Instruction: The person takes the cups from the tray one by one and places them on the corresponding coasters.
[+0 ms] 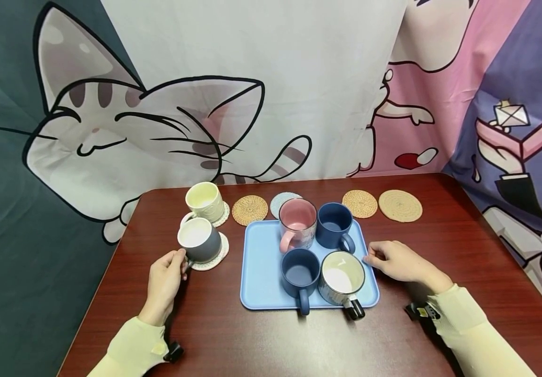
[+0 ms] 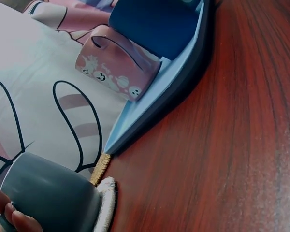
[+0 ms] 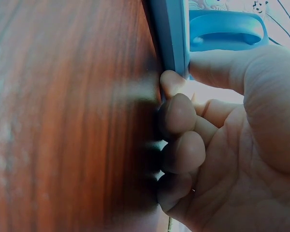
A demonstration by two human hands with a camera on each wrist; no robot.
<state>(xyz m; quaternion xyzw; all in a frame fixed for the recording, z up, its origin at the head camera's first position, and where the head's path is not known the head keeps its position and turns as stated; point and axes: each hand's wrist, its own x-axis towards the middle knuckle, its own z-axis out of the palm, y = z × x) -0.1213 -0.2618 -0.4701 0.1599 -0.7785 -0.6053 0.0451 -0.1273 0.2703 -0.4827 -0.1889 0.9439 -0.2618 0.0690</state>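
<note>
My left hand [image 1: 164, 280] pinches the handle of a grey mug [image 1: 200, 243] with a white inside. The mug's base is at a pale lace-edged coaster [image 1: 221, 254], which the left wrist view shows right under it. On the right, my right hand [image 1: 405, 262] grips the right rim of a light blue tray [image 1: 261, 267] between thumb and curled fingers. On that tray stand a pink mug [image 1: 297, 222] with ghost prints, a dark blue mug [image 1: 332, 225] behind, another blue mug [image 1: 300, 275] in front and a cream mug [image 1: 341, 277] with a black handle.
A pale yellow mug [image 1: 205, 201] stands on another coaster just behind the grey mug. Woven coasters [image 1: 249, 209] [image 1: 359, 203] [image 1: 400, 205] and a light blue one [image 1: 282, 201] lie along the table's back edge. A printed cloth [image 1: 271, 52] hangs behind the brown table [image 1: 261, 345].
</note>
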